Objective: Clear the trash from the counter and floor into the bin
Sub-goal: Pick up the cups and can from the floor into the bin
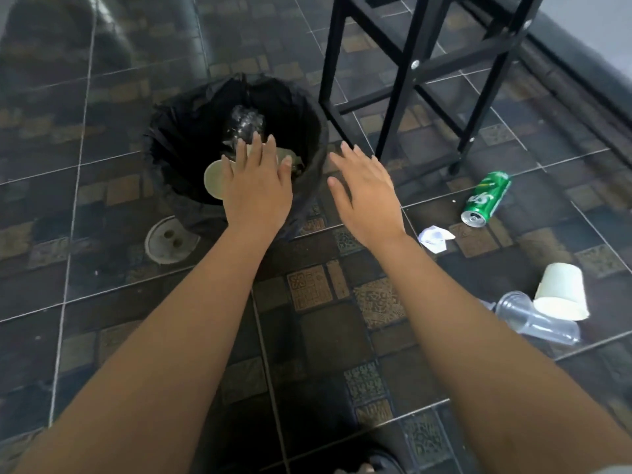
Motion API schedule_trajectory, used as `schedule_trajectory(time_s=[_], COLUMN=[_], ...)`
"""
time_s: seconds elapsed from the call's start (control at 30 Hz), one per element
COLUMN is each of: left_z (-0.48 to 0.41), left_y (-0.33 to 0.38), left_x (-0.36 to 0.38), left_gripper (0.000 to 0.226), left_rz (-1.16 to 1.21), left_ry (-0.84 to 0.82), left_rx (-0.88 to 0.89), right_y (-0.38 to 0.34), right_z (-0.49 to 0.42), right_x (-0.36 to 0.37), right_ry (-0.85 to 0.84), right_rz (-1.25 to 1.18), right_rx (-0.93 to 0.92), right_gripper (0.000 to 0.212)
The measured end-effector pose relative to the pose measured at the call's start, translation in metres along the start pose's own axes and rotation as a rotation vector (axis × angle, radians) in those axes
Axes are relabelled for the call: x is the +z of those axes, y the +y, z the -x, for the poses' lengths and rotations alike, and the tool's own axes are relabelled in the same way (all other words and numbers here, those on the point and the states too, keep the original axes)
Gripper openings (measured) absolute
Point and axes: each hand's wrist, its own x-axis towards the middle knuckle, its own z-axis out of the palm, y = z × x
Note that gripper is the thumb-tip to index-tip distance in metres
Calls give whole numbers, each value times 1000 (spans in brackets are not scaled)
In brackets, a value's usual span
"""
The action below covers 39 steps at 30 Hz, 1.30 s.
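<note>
The bin (160, 138), lined with a black bag, stands in the upper middle of the frame. It already holds some trash: a paper cup (212, 179) lies against its near wall, and some crumpled clear plastic (244, 123) sits deeper in. The left hand (254, 186) hovers over the bin's mouth with straight, spread fingers and holds nothing. The right hand (367, 189) is just right of the rim, also flat, open and empty.

The job looks partly done. At the right of the frame four pieces lie on the floor: a green can (487, 199) on its side, a scrap of crumpled white paper (435, 238) below it, and lower down a tipped white cup (561, 291) touching a clear plastic cup (533, 319). The counter is out of view, so I cannot tell what is left on it.
</note>
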Motion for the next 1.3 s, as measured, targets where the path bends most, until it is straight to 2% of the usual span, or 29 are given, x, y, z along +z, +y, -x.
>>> schedule_trajectory(time_s=[0.2, 0.37, 0.6, 0.77, 1.13, 1.23, 1.3], left_z=[35, 66, 92, 85, 33, 28, 30], left_y=[59, 113, 154, 179, 226, 226, 221], left_x=[21, 56, 115, 141, 199, 203, 201], left_gripper=[56, 56, 58, 62, 77, 65, 56], left_rz=[-17, 21, 83, 49, -81, -116, -95], left_ry=[88, -51, -372, -460, -507, -575, -553], left_rx=[174, 246, 340, 444, 665, 657, 627], right_y=[52, 89, 128, 139, 158, 160, 162], right_z=[64, 122, 181, 195, 190, 187, 185], right_x=[-15, -26, -21, -24, -8, -8, -10], right_ry=[68, 25, -346, -464, -551, -558, -550], right_rz=[-36, 62, 378, 427, 558, 587, 594], right_rx=[214, 393, 611, 724, 652, 640, 649], right_gripper=[45, 48, 77, 88, 90, 87, 82])
